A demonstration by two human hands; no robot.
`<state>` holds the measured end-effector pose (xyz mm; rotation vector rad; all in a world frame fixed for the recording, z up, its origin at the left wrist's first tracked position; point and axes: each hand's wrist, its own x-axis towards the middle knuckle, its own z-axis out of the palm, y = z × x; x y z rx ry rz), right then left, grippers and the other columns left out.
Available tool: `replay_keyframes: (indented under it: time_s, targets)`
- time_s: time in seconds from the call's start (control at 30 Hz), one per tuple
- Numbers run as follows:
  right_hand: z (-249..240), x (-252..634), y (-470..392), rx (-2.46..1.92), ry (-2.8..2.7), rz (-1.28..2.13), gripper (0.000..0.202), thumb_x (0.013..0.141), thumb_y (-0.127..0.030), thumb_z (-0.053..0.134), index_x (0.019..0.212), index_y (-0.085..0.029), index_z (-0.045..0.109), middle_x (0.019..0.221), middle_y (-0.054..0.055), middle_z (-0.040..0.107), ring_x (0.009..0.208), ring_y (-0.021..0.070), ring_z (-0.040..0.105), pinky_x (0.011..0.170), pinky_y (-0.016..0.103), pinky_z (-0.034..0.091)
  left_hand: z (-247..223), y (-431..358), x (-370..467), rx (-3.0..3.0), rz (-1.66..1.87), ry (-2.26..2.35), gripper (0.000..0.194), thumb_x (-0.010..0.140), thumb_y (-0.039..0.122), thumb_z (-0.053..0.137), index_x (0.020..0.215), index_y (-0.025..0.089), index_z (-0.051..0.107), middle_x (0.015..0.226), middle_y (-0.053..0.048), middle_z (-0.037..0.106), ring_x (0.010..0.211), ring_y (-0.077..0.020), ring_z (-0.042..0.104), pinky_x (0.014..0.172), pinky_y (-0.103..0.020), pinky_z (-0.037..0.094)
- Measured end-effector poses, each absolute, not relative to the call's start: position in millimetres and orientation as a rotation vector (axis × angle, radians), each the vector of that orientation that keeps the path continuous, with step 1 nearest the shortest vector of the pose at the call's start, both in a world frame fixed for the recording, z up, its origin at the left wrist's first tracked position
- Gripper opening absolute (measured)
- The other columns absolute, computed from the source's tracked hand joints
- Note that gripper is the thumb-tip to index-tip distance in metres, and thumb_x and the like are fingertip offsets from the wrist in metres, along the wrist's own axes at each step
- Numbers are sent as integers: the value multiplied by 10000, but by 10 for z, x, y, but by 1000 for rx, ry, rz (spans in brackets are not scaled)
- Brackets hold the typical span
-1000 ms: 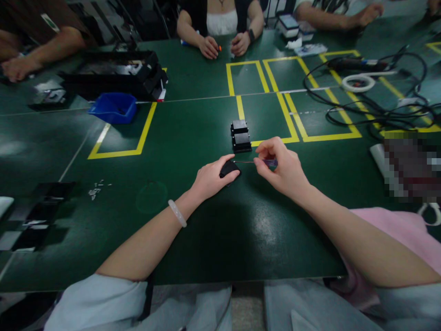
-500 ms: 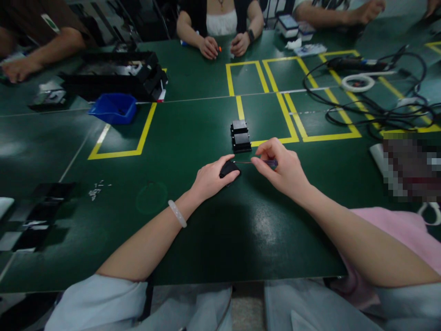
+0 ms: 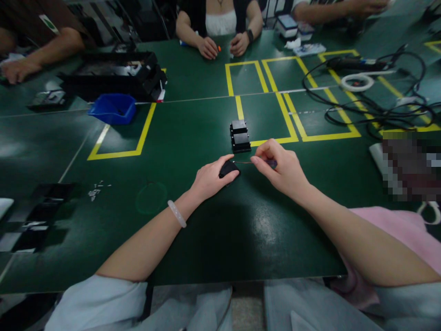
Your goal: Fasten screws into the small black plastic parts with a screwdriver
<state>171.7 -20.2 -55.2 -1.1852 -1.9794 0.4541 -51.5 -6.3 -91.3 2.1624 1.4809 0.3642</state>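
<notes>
Near the middle of the green table, my left hand (image 3: pixel 211 178) grips a small black part (image 3: pixel 228 169) between thumb and fingers. My right hand (image 3: pixel 280 166) holds a thin screwdriver (image 3: pixel 271 163) by its dark handle, its shaft pointing left. The tip meets the right upper edge of the black part, where a tiny bright spot shows. Just beyond my hands stand black blocks (image 3: pixel 240 137) in a short row, with small shiny bits along their sides. A scatter of small screws (image 3: pixel 93 192) lies to the left.
A blue bin (image 3: pixel 115 108) sits before a stack of black trays (image 3: pixel 106 76) at the back left. Flat dark pieces (image 3: pixel 41 209) lie at the left. Black cables (image 3: pixel 374 110) and a white coil (image 3: pixel 357 82) spread over the right side. Several people sit across the table.
Both hands, the black part and the screwdriver hold nearly the same positions. At the top right, another person's hand has moved slightly.
</notes>
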Motion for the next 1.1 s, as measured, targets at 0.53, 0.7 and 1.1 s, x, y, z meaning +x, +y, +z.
replay_keyframes:
  time_s: [0.53,0.7,1.1]
  targets:
    - [-574,1715,-193,-1152,-1941,456,135,842,-172,580,934,-231,501,696,-50,555,611,116,551,627,253,415,-891,-69,-512,2153,357,1486,618,936,562,496,1470,250,494,1227,-83,706,1074,-300,680,905,-404,501]
    - [-547,1715,-202,-1155,-1950,476,111,870,-224,593,931,-226,500,684,-51,545,609,117,542,621,256,398,-897,-68,-510,2160,355,1482,625,938,572,487,1475,251,488,1239,-82,703,1080,-298,680,911,-407,503]
    - [-559,1709,-192,-1161,-1929,436,161,832,-213,637,911,-232,498,734,-35,572,649,128,567,637,260,421,-922,-64,-529,2170,380,1468,623,939,577,488,1472,253,492,1259,-79,698,1092,-292,678,927,-406,502]
